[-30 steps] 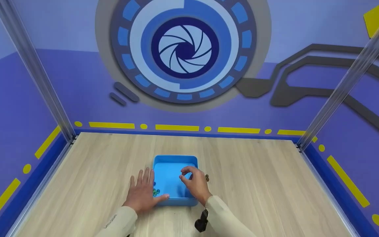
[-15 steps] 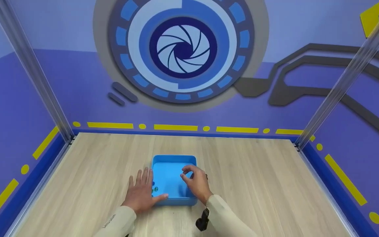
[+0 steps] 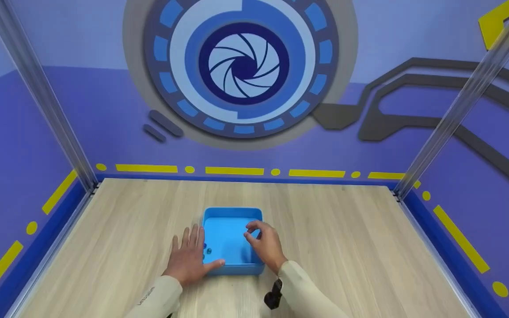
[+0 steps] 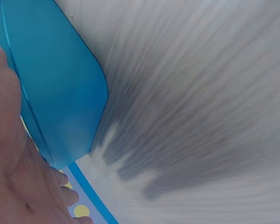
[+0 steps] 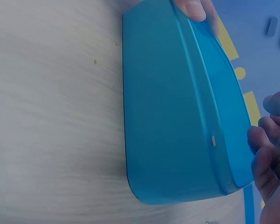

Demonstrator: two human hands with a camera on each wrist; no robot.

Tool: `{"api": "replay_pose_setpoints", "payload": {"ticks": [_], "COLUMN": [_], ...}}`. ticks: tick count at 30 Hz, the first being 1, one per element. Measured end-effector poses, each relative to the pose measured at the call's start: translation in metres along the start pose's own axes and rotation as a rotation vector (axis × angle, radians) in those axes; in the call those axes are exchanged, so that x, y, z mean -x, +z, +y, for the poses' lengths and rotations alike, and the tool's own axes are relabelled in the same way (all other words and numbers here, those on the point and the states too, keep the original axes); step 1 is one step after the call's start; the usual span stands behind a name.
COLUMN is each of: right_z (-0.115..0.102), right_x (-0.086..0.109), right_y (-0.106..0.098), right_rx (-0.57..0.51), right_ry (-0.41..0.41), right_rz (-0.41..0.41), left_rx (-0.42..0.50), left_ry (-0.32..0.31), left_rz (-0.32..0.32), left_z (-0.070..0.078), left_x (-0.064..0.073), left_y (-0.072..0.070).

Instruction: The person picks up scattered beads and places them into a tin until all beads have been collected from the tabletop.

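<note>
A blue rectangular box (image 3: 232,269) stands on the wooden table, its top uncovered. My left hand (image 3: 188,260) lies along its left side, fingers extended and thumb over the front rim; in the left wrist view this hand (image 4: 18,140) is against the box wall. A few dark, shiny marbles (image 3: 209,251) lie inside near the left wall. Over the right side of the box is my right hand (image 3: 265,245), thumb and index finger bent toward each other. Its other fingers (image 5: 259,140) are curled in the right wrist view; I cannot tell whether a marble is between them.
The wooden table (image 3: 347,247) extends around the box to purple walls (image 3: 104,119) at the back and sides. Metal posts (image 3: 51,97) stand at the back corners. A black strap piece (image 3: 273,296) hangs at the right wrist.
The marbles in the box have shifted slightly. Brown marbles seen beside the right hand earlier are now out of sight behind it. Both hands stay almost still; the view has drifted slightly.
</note>
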State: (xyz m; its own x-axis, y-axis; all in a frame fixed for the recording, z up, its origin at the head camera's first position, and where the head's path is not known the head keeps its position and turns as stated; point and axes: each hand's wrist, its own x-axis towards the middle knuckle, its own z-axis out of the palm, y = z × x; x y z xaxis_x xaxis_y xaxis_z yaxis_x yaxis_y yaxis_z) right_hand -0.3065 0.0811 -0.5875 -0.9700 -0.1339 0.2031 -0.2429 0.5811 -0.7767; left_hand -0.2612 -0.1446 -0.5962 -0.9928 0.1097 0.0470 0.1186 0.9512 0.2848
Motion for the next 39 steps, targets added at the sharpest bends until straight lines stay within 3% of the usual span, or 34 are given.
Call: {"api": "replay_pose_setpoints", "payload": {"ticks": [8,23,33,39], "right_z": [0.004,0.008,0.012,0.012], "right_x": [0.003,0.003,0.004,0.002], "right_y": [-0.004,-0.006,-0.005,-0.009], "right_rx": [-0.032,-0.031,-0.037,-0.027], "right_ry": [0.052,0.045,-0.021,0.027], "right_rz": [-0.012,0.007,0.027,0.029], "left_rx": [0.013,0.021,0.024,0.015], "left_ry": [-0.010,-0.007,-0.004,-0.011], "left_rz": [-0.035,-0.043,-0.021,-0.023], "left_z": [0.000,0.003,0.004,0.004], "left_x": [0.003,0.003,0.004,0.005], "left_y": [0.000,-0.004,-0.006,-0.007]}}
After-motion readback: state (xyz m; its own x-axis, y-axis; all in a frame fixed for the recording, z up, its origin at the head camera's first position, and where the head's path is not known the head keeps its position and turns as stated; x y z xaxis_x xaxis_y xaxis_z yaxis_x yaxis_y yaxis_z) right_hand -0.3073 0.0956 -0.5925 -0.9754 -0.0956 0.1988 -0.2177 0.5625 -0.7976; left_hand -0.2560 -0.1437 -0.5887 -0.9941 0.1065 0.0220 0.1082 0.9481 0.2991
